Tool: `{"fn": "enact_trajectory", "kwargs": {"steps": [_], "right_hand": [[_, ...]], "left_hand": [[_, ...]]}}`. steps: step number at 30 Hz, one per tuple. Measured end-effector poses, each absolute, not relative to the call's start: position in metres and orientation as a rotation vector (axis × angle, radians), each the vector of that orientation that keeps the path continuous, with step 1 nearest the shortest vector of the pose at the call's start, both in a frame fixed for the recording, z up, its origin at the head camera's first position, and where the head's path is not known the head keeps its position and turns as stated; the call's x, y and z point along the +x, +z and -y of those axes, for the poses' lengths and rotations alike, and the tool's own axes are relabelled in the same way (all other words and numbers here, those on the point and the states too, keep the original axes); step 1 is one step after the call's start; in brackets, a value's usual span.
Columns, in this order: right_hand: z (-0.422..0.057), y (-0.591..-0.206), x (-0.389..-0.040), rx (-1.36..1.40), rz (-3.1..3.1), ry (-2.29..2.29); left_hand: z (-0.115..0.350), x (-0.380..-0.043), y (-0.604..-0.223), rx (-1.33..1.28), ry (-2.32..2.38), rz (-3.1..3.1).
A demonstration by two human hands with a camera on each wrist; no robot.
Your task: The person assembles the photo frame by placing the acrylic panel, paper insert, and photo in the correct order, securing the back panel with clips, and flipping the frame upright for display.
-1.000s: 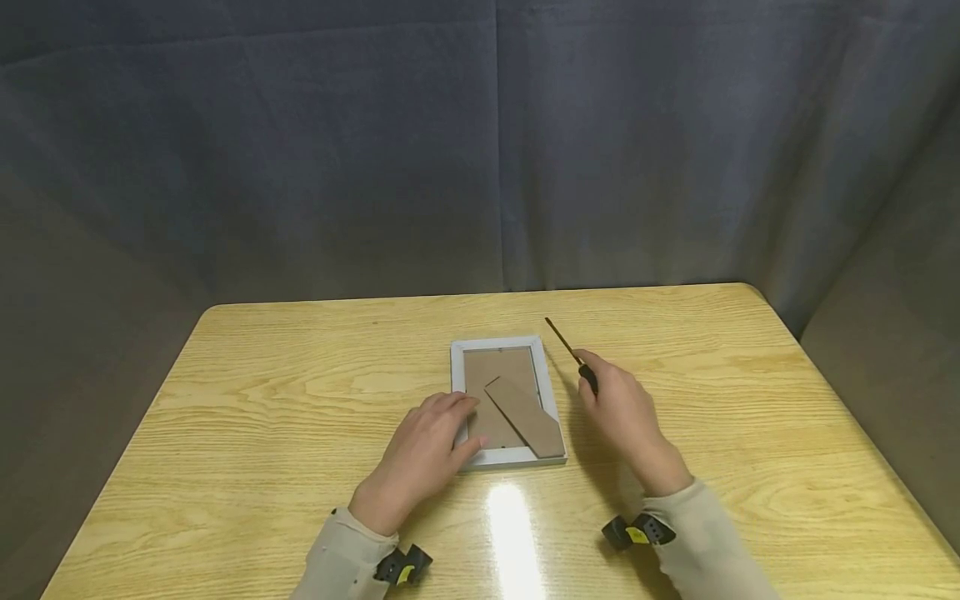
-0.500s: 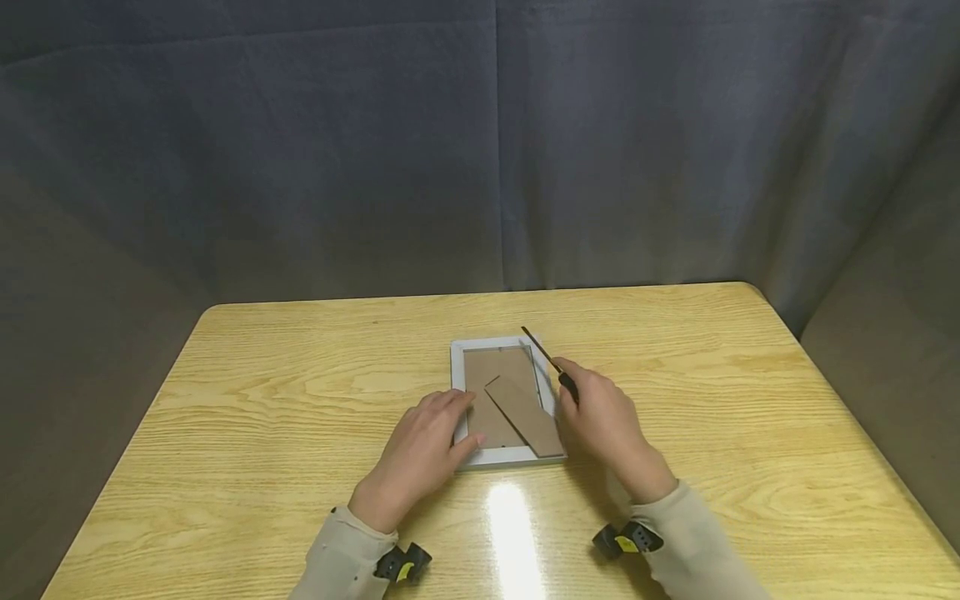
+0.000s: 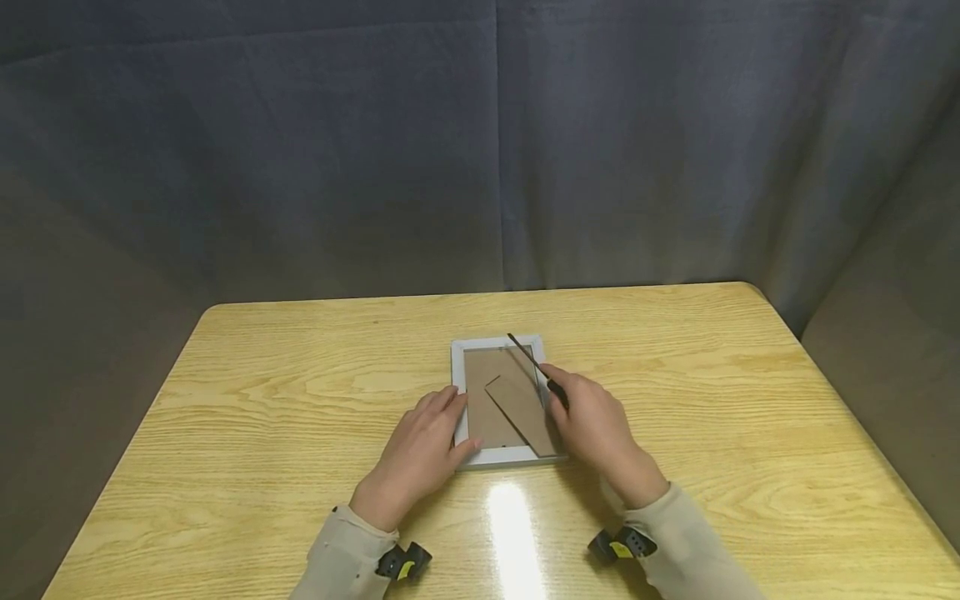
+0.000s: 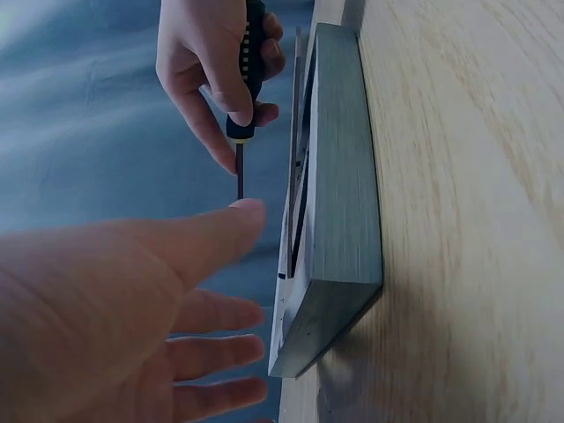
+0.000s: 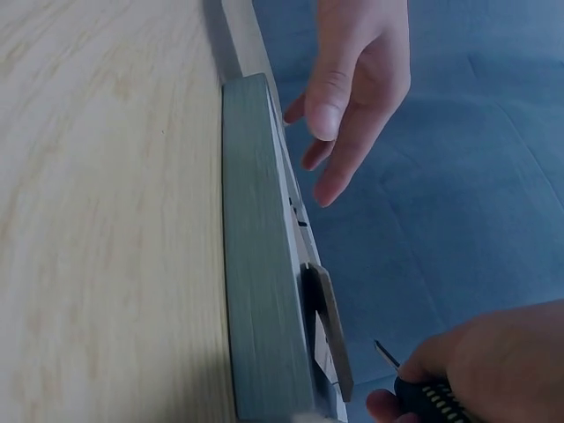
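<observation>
A picture frame (image 3: 495,456) with a pale border lies back side up on the table. Its brown backing board (image 3: 483,362) carries a slanted stand leg (image 3: 521,417), slightly raised from it in the wrist views. My left hand (image 3: 415,457) is at the frame's left edge, fingers loosely extended and holding nothing; whether they touch the frame I cannot tell. My right hand (image 3: 600,425) grips a screwdriver by its black handle (image 4: 253,70), above the frame's right side. The screwdriver's thin shaft (image 3: 527,353) points to the far left, over the frame's upper part, apart from the board.
The wooden table (image 3: 262,417) surrounds the frame and ends at a rounded far edge. Dark grey curtains (image 3: 360,167) hang behind it and at both sides. A bright glare lies on the near tabletop.
My right hand has moved left and slightly nearer me, bringing the screwdriver from beside the frame to over it. The left hand has drawn slightly left; the frame has stayed put.
</observation>
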State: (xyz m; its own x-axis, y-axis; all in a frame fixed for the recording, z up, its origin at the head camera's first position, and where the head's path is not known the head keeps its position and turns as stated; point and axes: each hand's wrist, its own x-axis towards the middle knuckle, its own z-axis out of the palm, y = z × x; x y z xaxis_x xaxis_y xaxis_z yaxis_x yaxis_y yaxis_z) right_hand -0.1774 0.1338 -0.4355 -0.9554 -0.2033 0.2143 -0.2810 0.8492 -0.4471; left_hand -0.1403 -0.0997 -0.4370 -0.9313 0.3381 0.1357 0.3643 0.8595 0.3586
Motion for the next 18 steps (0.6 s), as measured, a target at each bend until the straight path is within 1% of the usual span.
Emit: {"fn": "enact_trajectory", "kwargs": {"steps": [18], "right_hand": [[-0.1300, -0.4395, -0.1773, 0.415, 2.857, 0.691]], "left_hand": [[0.1017, -0.1408, -0.4406, -0.563, -0.531, 3.057]]}}
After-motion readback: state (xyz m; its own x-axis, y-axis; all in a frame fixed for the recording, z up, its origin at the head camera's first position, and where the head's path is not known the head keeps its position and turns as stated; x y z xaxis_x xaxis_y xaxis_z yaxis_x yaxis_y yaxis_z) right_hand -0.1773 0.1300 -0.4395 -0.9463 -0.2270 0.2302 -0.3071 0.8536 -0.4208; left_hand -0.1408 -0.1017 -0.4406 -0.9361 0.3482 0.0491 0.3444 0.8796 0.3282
